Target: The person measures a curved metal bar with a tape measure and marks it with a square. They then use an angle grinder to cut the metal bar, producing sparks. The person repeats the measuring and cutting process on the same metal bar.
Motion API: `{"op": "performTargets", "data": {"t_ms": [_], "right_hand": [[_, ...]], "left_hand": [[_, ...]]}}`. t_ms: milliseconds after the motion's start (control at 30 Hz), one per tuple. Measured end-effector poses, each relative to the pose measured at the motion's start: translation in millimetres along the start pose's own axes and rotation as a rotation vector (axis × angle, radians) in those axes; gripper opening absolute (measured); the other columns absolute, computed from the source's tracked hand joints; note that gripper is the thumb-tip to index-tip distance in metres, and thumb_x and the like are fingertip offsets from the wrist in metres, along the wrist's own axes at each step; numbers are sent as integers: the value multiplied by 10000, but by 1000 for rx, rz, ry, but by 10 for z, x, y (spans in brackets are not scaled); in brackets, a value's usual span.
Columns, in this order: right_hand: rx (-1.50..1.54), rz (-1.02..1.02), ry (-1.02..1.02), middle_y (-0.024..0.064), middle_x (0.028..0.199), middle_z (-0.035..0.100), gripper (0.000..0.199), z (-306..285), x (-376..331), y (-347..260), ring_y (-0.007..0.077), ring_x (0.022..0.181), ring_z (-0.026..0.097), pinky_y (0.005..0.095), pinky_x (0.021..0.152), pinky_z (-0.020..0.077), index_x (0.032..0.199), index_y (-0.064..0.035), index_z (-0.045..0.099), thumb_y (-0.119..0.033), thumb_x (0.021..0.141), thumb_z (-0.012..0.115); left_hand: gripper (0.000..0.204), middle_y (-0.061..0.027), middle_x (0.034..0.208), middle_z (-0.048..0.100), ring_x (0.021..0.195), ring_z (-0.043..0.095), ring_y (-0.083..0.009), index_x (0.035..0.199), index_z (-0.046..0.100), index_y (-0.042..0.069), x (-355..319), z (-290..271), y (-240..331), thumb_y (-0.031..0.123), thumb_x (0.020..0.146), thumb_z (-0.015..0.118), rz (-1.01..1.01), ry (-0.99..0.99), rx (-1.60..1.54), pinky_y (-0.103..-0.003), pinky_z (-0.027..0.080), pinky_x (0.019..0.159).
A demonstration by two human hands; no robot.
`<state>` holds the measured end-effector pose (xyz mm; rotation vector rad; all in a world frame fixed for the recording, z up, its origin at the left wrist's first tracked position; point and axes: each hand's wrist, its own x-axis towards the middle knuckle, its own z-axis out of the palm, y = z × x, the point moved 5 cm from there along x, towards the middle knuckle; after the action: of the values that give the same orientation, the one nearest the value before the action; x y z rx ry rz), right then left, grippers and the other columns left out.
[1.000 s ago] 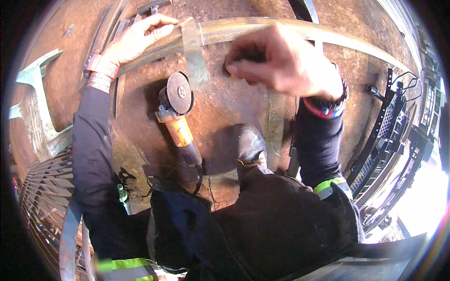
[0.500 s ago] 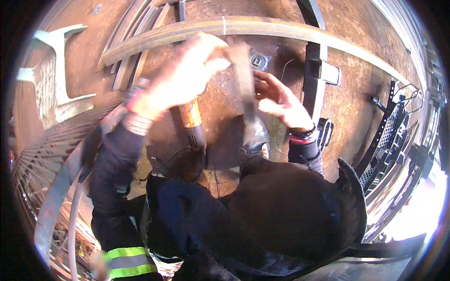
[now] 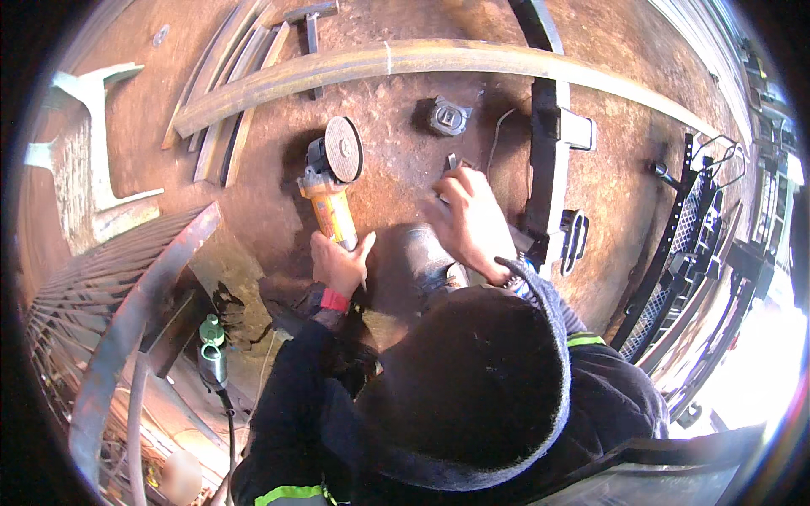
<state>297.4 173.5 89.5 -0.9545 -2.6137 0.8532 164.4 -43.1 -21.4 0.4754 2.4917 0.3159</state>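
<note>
Since the previous views both hands have dropped from the curved bar: left hand [image 3: 339, 263] fingers now clamped on the orange angle grinder [image 3: 332, 187] at 11 o'clock; right hand [image 3: 469, 221] fingers pinch a small metal piece [image 3: 453, 162] at 12 o'clock on the rusty floor [image 3: 396, 152].

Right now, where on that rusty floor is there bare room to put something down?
Bare floor lies between the angle grinder, the curved steel bar and the small dark block. More lies right of the black frame. It is crowded around both hands and at the left by the flat strips.
</note>
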Motion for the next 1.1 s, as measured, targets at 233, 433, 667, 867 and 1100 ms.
{"op": "performTargets", "data": {"t_ms": [233, 433, 667, 867, 1100], "right_hand": [[835, 298, -829, 231, 1191, 672, 843, 1222, -82, -193, 303, 1133, 645, 403, 968, 509, 1302, 59, 573, -594, 813, 788], [1680, 307, -491, 198, 1232, 643, 712, 944, -93, -384, 300, 1142, 636, 437, 992, 509, 1288, 4, 532, -296, 735, 864], [1551, 457, 136, 121, 842, 669, 404, 41, 313, 351, 244, 734, 678, 371, 706, 575, 1044, 10, 607, -168, 708, 743], [1272, 406, 325, 133, 843, 671, 412, -741, 296, 536, 248, 725, 673, 363, 692, 574, 1034, 16, 595, -168, 685, 712], [865, 501, 433, 117, 855, 669, 462, -1448, -448, 871, 229, 722, 679, 361, 683, 575, 1088, 8, 581, -159, 685, 736]], "left_hand": [[625, -74, 1100, 641, 982, 633, -179, 1253, 504, 11, -91, -206, -228, 206, 770, 849, 38, -546, -1046, -396, 524, 902], [719, -183, 1225, 641, 1142, 624, -254, 1330, 521, -21, -313, -605, 619, 284, 772, 856, 157, -862, -728, -428, 510, 955], [769, -342, 1177, 600, 1105, 615, -501, 1408, 330, -29, -348, -216, 1447, 118, 784, 756, 810, -429, -617, -520, 510, 921], [767, -363, 1229, 565, 1129, 599, -504, 1445, 311, -24, -343, -152, 2104, 57, 818, 746, 852, -708, -566, -513, 506, 930], [919, -194, 1507, 446, 1451, 354, -365, 1482, 425, 86, 971, -1691, 2056, 277, 701, 868, 1136, 510, 395, -613, 331, 1118]]}}
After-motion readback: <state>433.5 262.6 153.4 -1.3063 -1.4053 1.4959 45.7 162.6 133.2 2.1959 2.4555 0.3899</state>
